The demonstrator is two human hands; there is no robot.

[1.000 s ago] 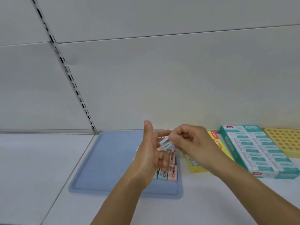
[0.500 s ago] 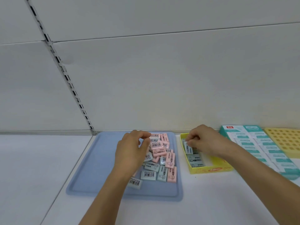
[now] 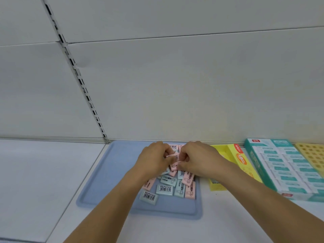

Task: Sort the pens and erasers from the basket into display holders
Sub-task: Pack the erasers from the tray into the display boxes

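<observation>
Both hands are down over the erasers (image 3: 169, 185) on the tray (image 3: 112, 174). The left hand (image 3: 154, 159) has its fingers curled, pinching a pink eraser (image 3: 171, 156) at the top of the heap; the right hand (image 3: 198, 159) is curled too, fingertips on the same pink cluster, though whether it actually grips one I cannot tell. Pink and pale blue erasers lie jumbled on the right half of the tray, some barcode-up. Just right of the tray sits the yellow box (image 3: 235, 161), partly hidden by the right forearm. Beyond it, the teal box (image 3: 280, 165), then a yellow holder (image 3: 313, 155) with round holes. All rest on the shelf (image 3: 31, 172).
</observation>
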